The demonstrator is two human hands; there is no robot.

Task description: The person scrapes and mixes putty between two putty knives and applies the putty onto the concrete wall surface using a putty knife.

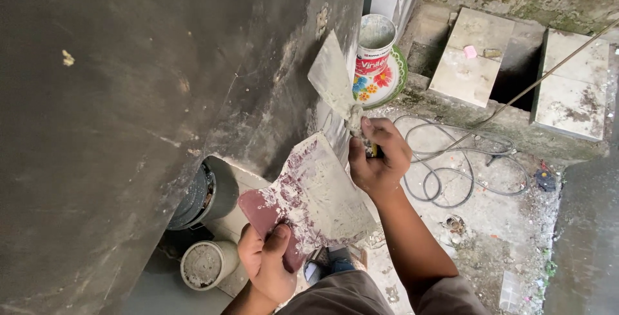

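Plastering underway: right hand (377, 160) grips putty-coated metal scraper (332, 79) at dark grey wall (129, 96), largely bare; left hand (267, 260) clasps putty-laden maroon board (309, 199).

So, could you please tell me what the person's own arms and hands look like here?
Both forearms are bare, with no sleeves, gloves, watch or rings visible. The left hand and right hand carry smears of pale grey filler on the fingers.

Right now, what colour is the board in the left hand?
Dark red board, mostly smeared with grey-white putty; left hand grips it. Head view.
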